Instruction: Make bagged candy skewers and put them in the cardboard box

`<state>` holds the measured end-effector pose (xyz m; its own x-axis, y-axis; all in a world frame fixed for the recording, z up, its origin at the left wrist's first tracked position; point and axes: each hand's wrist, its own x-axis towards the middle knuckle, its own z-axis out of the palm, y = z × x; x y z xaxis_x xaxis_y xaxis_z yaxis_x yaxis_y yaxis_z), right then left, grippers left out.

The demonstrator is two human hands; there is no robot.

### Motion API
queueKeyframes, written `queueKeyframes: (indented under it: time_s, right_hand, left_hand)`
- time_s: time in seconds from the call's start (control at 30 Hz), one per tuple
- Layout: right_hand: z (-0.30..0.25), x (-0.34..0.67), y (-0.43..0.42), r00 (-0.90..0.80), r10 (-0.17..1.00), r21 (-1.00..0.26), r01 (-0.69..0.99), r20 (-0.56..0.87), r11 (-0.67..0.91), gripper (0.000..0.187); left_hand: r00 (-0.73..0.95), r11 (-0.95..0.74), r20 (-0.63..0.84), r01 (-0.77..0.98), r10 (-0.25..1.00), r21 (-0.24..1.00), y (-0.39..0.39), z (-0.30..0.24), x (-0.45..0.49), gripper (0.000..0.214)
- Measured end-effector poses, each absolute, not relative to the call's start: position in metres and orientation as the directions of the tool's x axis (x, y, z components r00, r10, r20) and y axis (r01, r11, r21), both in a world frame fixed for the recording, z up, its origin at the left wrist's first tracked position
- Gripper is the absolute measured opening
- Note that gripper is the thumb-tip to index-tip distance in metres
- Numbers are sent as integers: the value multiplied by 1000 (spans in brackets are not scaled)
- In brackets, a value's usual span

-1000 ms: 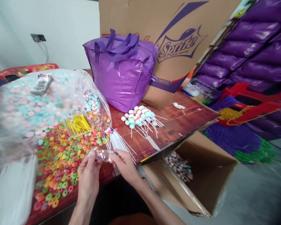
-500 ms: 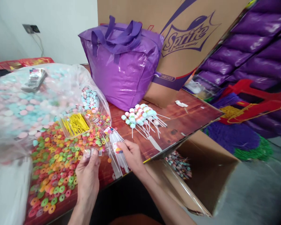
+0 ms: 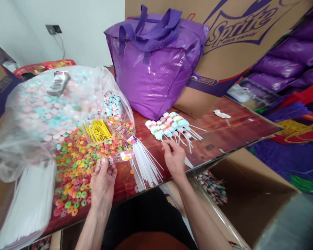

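My left hand (image 3: 103,180) is closed on a small clear wrapper (image 3: 120,157) with a coloured print, held above the table's front edge. My right hand (image 3: 173,158) reaches toward the stick ends of a pile of pastel candy lollipops (image 3: 168,127), its fingers pinched near a white stick. A fan of bare white sticks (image 3: 146,163) lies between the two hands. Heaps of coloured ring candies (image 3: 78,163) cover the table at the left, with a small pack of yellow twist ties (image 3: 97,130) on top.
A big clear bag of pastel candies (image 3: 47,111) lies at the back left. A purple tote bag (image 3: 156,66) stands before a Sprite carton (image 3: 237,27). An open cardboard box (image 3: 250,194) sits below the table (image 3: 237,128) at the right. White sticks in plastic (image 3: 26,208) lie at the left.
My right hand let go of the wrapper and moved right and forward to the lollipop sticks. My left hand kept the wrapper. The camera shifted left and down.
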<state>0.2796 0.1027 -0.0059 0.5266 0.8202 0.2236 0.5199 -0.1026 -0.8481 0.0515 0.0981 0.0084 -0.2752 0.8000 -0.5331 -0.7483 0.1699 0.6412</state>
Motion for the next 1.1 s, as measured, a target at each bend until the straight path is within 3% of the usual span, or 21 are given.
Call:
queueKeyframes:
  time_s: [0.1, 0.2, 0.53, 0.7, 0.8, 1.1]
  right_hand:
    - [1, 269, 64, 461, 877, -964, 267, 135, 9, 22]
    - [9, 260, 34, 422, 900, -981, 193, 108, 28, 20]
    - [15, 271, 13, 259, 870, -858, 425, 420, 288, 13]
    - [23, 284, 10, 139, 938, -879, 415, 316, 235, 16]
    - [26, 287, 9, 175, 950, -909, 377, 257, 177, 16]
    - [15, 283, 7, 188, 909, -856, 448, 373, 259, 14]
  left_hand:
    - [-294, 166, -547, -749, 784, 641, 99, 7, 48, 25]
    - [-304, 154, -551, -758, 777, 634, 99, 7, 46, 20]
    - [-278, 147, -503, -745, 818, 650, 89, 10, 47, 23]
    - [-278, 119, -430, -708, 859, 696, 93, 7, 41, 37]
    - [-265, 142, -438, -699, 859, 701, 95, 5, 39, 41]
    - [-256, 185, -478, -693, 840, 696, 93, 3, 43, 46]
